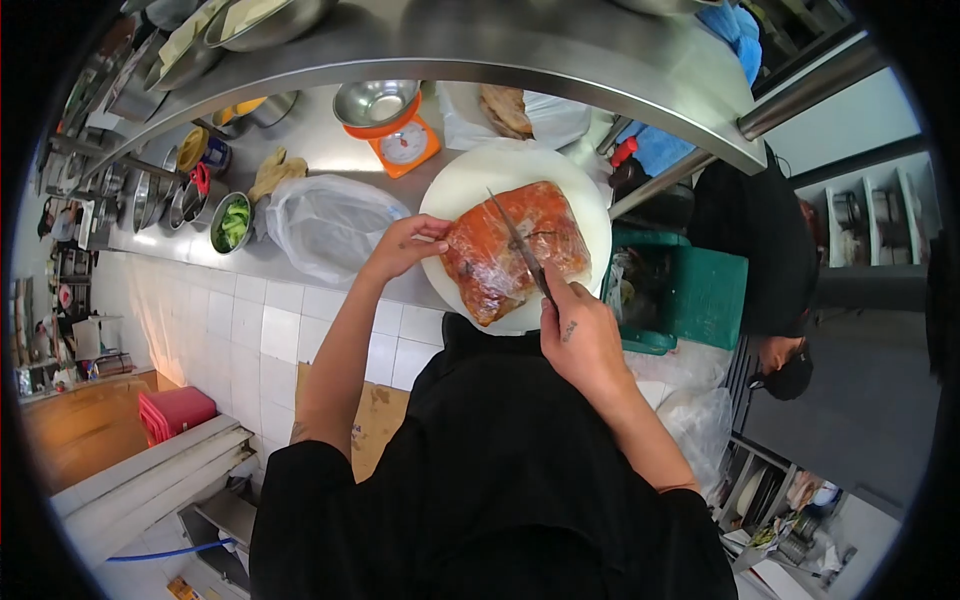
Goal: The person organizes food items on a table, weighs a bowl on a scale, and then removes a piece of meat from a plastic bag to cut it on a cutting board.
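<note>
On a round white board (447, 190) lies a large reddish-brown slab of what looks like meat (480, 262), covered in clear plastic wrap. My right hand (580, 335) is closed around the handle of a knife (519, 240), whose blade lies over the slab and points up and to the left. My left hand (408, 247) is at the slab's left edge, its fingertips against the wrap with the fingers partly bent. Whether they pinch the wrap is too small to tell.
Left of the board are a clear plastic bag (335, 225) and a bowl of green slices (232, 223). Behind stands an orange scale (405, 147) under a metal shelf (450, 72). At right are a green bin (703, 295) and another person in dark clothes (765, 250).
</note>
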A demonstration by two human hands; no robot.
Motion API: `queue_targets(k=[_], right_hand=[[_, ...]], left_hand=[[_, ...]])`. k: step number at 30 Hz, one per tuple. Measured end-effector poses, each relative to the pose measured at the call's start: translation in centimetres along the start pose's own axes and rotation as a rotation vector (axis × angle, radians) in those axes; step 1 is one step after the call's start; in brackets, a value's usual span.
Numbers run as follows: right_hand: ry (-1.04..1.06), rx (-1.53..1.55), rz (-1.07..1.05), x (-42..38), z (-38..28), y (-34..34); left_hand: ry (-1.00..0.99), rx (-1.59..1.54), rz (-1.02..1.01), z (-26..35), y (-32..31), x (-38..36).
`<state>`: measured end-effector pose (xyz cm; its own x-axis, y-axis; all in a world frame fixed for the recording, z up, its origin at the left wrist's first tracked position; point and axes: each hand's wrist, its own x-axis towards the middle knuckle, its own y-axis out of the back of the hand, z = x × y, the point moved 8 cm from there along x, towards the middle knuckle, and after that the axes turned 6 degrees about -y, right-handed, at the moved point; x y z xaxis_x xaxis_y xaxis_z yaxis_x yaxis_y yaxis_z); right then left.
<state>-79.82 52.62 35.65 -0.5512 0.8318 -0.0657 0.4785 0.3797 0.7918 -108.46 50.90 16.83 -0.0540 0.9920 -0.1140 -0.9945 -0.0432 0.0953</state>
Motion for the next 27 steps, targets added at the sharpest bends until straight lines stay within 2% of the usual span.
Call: queue_targets(k=[13,27], right_hand=[[-0.038,0.011,-0.013,0.4,-0.1,0.5],[0.047,-0.060,-0.027,-0.5,0.7,-1.0]], left_hand=[[0.016,-0.031,0.037,-0.6,-0.1,-0.2],[0.010,-0.068,0.051,-0.9,0.5,-0.2]])
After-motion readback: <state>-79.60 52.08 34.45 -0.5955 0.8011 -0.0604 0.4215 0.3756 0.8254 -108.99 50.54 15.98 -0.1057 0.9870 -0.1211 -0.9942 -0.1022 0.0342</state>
